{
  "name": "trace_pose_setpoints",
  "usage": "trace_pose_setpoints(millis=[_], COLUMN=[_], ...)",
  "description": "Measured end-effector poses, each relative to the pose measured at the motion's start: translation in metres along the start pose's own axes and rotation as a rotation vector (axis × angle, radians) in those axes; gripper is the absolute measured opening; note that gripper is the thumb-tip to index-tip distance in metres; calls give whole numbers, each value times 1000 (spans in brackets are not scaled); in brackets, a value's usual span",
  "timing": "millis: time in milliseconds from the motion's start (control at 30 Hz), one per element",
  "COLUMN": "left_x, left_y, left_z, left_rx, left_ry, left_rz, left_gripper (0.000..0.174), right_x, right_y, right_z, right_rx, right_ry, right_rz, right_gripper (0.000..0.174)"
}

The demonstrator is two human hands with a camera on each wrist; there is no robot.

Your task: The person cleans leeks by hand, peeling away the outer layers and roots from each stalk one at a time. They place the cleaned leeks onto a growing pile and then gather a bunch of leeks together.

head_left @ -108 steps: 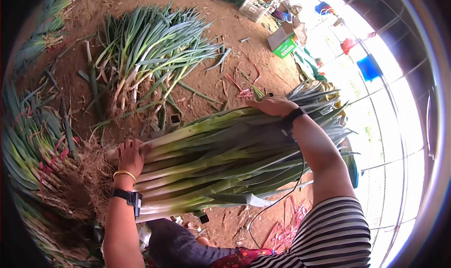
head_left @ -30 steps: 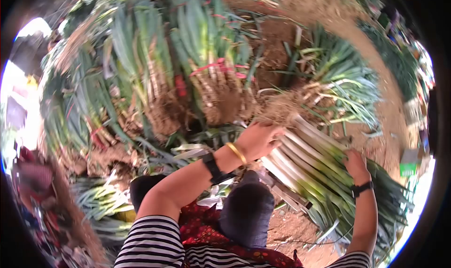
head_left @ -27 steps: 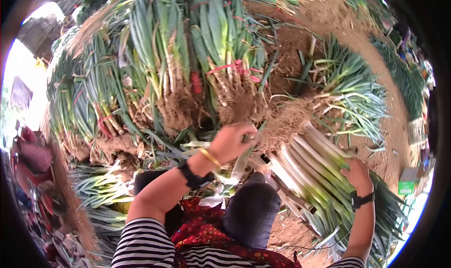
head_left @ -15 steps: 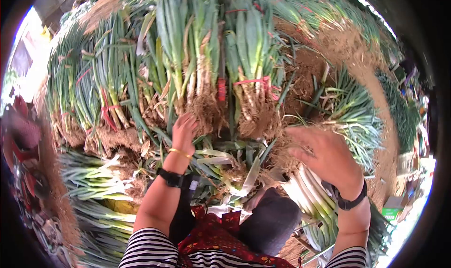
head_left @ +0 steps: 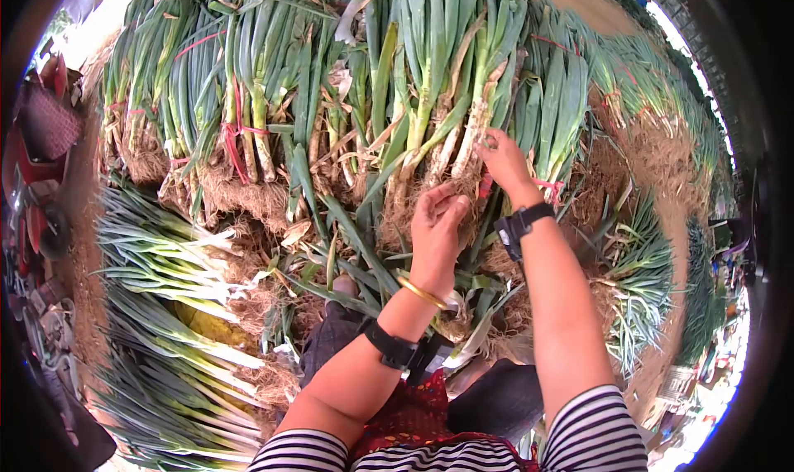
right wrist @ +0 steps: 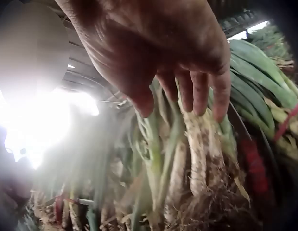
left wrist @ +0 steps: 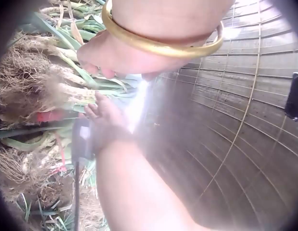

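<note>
A loose bunch of green onions (head_left: 451,100) stands in front of me, leaves up and muddy roots down. My right hand (head_left: 506,170) is at its pale stalks; in the right wrist view its relaxed fingers (right wrist: 199,94) hang right over the stalks (right wrist: 197,149), thumb apart. My left hand (head_left: 437,232) is just below and left of it, its fingers loosely bent in front of the roots, and no object shows in it. The left wrist view shows the left hand (left wrist: 122,55) with a gold bracelet, and the right hand (left wrist: 108,115) beyond it.
Upright bunches with red ties (head_left: 240,129) stand on the left. Trimmed green onions with white stalks (head_left: 194,257) lie at the lower left. Beside the bunch is a dark blade with a red handle (right wrist: 257,163). My knee (head_left: 496,397) is below.
Both hands have left the trimmed green onions they were on and moved to the standing bunch. The head view has turned left, and the trimmed ones at my right have left the view.
</note>
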State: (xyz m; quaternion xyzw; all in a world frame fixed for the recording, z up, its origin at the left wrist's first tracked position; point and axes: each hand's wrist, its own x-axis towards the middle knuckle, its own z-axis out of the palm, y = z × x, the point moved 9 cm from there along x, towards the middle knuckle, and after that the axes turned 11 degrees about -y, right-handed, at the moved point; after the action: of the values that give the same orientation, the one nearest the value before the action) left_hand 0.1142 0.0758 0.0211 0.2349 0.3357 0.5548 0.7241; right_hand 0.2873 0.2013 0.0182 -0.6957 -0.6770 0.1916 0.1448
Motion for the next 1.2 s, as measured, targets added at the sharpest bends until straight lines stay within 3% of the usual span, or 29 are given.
trace_pose_setpoints(millis=[100, 167, 200, 267, 400, 567, 633, 700, 833, 867, 967, 1067, 1100, 1133, 1167, 1200], left_x=[-2, -5, -4, -6, -9, -8, -8, -8, -12, -14, -17, -7, 4, 35, 58, 89], left_y=[7, 13, 17, 25, 27, 26, 24, 22, 20, 21, 25, 47, 62, 94, 104, 115], left_z=[-4, -7, -9, -13, -13, -9, -7, -4, 2, 3, 3, -17, -30, -58, -87, -123], left_rx=[-43, -72, -71, -76, -121, -146, -132, -119, -133, -112, -103, -61, -19, 148, 181, 416], left_ry=[-9, -5, -23, -10, -27, -54, -53, -63, -82, -88, -96, -29, 21, 31, 123, 121], left_rz=[-11, -46, -26, -42, -66, -68, -75, -81, -79, -79, -100, -126, -108, -41, -63, 17], left_gripper=[32, 32, 32, 33, 33, 32, 32, 32, 32, 31, 28, 29, 32, 35, 36, 37], right_x=[18, 27, 26, 9, 9, 19, 12, 16, 12, 15, 10, -18, -27, -69, -98, -122], right_y=[43, 60, 62, 36, 41, 25, 25, 19, 23, 31, 37, 17, 20, -12, -42, -52], right_z=[42, 83, 88, 76, 76, 72, 75, 82, 92, 99, 101, 87, 94, 87, 62, 52], right_rx=[-10, 110, 23, -66, 239, 147, 525, 684, 767, 837, 893, 756, 749, 887, 774, 746], right_ry=[135, -78, -36, 90, 62, 57, 95, -10, -202, -211, -165, -78, -103, -237, -248, -291], right_rz=[105, 251, 251, 259, 337, 302, 329, 275, 378, 370, 345, 300, 225, 112, 96, 50], right_gripper=[59, 61, 59, 55, 54, 57, 52, 48, 61, 70, 70, 60, 52, 43, 33, 29])
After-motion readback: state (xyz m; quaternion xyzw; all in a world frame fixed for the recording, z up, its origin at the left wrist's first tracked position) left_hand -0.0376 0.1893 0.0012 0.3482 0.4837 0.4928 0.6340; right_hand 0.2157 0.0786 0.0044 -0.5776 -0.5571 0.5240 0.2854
